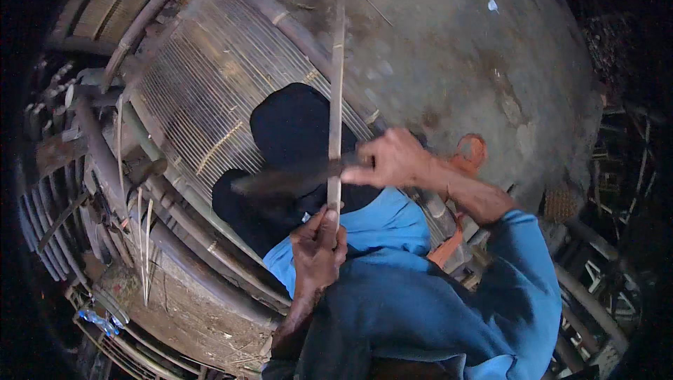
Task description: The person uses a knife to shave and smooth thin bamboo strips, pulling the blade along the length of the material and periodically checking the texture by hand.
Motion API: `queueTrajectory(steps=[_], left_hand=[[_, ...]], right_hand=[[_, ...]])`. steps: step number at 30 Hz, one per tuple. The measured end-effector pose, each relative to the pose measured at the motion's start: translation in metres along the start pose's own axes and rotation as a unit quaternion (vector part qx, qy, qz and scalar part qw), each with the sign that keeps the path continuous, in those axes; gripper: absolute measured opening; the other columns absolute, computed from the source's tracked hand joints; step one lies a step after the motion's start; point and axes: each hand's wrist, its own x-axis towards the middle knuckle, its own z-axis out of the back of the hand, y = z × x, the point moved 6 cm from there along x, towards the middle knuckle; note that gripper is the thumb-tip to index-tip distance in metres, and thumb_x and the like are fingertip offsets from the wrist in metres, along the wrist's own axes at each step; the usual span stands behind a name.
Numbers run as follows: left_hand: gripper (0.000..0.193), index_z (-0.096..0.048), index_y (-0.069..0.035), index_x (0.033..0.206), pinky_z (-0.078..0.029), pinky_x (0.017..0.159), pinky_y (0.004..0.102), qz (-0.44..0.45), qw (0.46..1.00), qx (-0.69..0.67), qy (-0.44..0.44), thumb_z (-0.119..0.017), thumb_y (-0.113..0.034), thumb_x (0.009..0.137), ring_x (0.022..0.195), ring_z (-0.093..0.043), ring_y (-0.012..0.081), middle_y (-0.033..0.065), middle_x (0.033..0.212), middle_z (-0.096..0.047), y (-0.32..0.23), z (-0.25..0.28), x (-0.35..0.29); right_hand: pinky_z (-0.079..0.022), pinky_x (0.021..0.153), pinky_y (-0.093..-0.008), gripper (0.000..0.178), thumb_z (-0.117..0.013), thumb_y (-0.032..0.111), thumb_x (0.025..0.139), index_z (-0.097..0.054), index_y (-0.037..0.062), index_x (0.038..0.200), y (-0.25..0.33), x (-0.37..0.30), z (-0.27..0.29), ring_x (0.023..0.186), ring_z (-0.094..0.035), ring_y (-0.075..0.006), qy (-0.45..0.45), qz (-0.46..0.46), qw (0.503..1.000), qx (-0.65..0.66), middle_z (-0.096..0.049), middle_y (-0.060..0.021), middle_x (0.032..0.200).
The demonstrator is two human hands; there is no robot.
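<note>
A long, flat bamboo strip [338,64] runs upright through the middle of the view, from my lap to the top edge. My left hand [319,247] is closed around its near end, thumb laid along it. Just above, my right hand [392,159] grips a knife whose handle is hidden by the fingers. Its broad dark blade [277,184] points left across the strip and is smeared by motion. The right thumb lies close against the strip. Beneath the blade are my dark-clad knees [291,117].
I sit on a slatted bamboo bench [203,78] with thick pole edges. Thin bamboo sticks [146,254] lean at the left, above a blue-marked plastic bottle [98,322]. An orange cloth strip [471,152] hangs by my right forearm. A concrete floor [449,50] stretches beyond.
</note>
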Motion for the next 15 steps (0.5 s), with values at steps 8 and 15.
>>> queueTrajectory(steps=[8, 15], left_hand=[[0.031, -0.07, -0.007, 0.114, -0.028, 0.037, 0.0224, 0.045, 0.999, -0.011, -0.011, -0.062, -0.034, 0.1, 0.042, -0.042, 0.0048, -0.0022, 0.06, -0.051, -0.007, 0.012, -0.006], [0.031, -0.07, -0.005, 0.114, -0.026, 0.037, 0.0225, 0.121, 0.992, 0.036, -0.005, -0.056, -0.031, 0.103, 0.041, -0.041, 0.0056, -0.0014, 0.062, -0.053, -0.011, 0.028, -0.035]], right_hand=[[-0.055, 0.071, -0.0488, 0.08, -0.054, 0.078, 0.083, -0.075, 0.0013, 0.086, -0.079, 0.046, 0.042, 0.074, -0.07, -0.0386, -0.07, -0.141, 0.987, -0.02, -0.068, -0.0241, 0.071], [-0.051, 0.065, -0.0439, 0.068, -0.059, 0.066, 0.09, -0.075, 0.0003, 0.096, -0.183, 0.006, 0.075, 0.065, -0.067, -0.0285, -0.215, -0.294, 0.93, 0.052, -0.065, -0.02, 0.066]])
